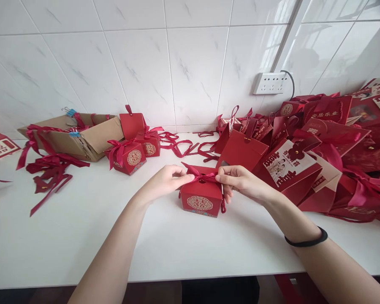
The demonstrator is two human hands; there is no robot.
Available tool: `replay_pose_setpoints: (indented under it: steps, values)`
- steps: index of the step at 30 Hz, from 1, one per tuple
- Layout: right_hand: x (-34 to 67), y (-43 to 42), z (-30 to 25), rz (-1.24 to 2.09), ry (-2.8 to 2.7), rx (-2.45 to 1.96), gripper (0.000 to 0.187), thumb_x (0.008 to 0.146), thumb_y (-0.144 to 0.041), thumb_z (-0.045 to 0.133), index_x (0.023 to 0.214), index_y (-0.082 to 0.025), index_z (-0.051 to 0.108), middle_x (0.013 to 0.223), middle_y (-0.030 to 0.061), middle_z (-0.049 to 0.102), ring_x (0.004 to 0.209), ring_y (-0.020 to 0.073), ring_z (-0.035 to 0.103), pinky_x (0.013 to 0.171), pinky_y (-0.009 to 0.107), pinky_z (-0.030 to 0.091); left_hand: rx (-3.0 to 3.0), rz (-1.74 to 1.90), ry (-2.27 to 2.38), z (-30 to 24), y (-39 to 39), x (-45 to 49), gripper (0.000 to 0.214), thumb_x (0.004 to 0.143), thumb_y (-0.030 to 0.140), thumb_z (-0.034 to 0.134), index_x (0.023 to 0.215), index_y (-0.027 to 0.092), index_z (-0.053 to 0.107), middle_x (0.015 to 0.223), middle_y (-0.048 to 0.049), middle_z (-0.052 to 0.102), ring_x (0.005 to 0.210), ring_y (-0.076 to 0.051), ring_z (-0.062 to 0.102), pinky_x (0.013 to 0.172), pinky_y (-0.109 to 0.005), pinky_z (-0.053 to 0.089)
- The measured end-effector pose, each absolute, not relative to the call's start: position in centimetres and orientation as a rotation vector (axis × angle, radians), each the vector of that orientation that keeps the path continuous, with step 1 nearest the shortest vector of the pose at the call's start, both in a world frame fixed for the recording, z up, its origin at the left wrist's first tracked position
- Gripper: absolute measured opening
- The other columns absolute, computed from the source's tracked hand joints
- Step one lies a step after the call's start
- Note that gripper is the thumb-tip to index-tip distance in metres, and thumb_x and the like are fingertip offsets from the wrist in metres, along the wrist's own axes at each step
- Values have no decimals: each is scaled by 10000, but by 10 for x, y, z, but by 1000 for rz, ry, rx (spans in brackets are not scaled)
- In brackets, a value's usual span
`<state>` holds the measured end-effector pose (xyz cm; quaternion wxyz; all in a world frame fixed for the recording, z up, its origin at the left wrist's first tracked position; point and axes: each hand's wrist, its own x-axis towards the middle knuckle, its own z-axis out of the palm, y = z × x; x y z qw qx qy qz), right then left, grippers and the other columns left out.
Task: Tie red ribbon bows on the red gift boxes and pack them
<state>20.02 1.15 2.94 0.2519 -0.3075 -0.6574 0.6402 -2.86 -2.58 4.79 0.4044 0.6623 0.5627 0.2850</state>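
A small red gift box [201, 199] with a round gold emblem on its front stands on the white table [82, 236], near the middle. A dark red ribbon [202, 175] lies across its top. My left hand [166, 180] pinches the ribbon's left end with closed fingers. My right hand [240, 180] pinches the right end, and a ribbon tail hangs down beside the box at its right. Both hands sit at the box's top edge.
Two finished red boxes with bows [128, 156] [150, 144] stand behind. A cardboard box [79, 137] draped with ribbons is at the back left, with loose ribbons [49, 175] in front of it. Several red paper bags [319, 147] are piled on the right. A wall socket [270, 82] is mounted above them.
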Motion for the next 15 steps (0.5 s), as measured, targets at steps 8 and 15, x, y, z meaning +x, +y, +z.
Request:
replay_pose_setpoints:
  steps: [8, 15]
  values:
    - [202, 17, 26, 1902, -1653, -779, 396, 745, -381, 715, 577, -176, 421, 454, -60, 528, 469, 92, 578, 497, 208, 394, 1643, 650, 1293, 46, -19, -37, 365, 767, 478, 600, 627, 167, 468, 690, 31, 445, 601, -84, 398, 562, -239, 288]
    - [200, 18, 24, 1886, -1665, -717, 436, 742, -357, 710, 550, -190, 357, 397, -109, 361, 479, 89, 580, 549, 199, 408, 1659, 650, 1260, 41, -15, -41, 381, 762, 460, 610, 609, 164, 424, 755, 17, 449, 628, -90, 383, 577, -246, 280]
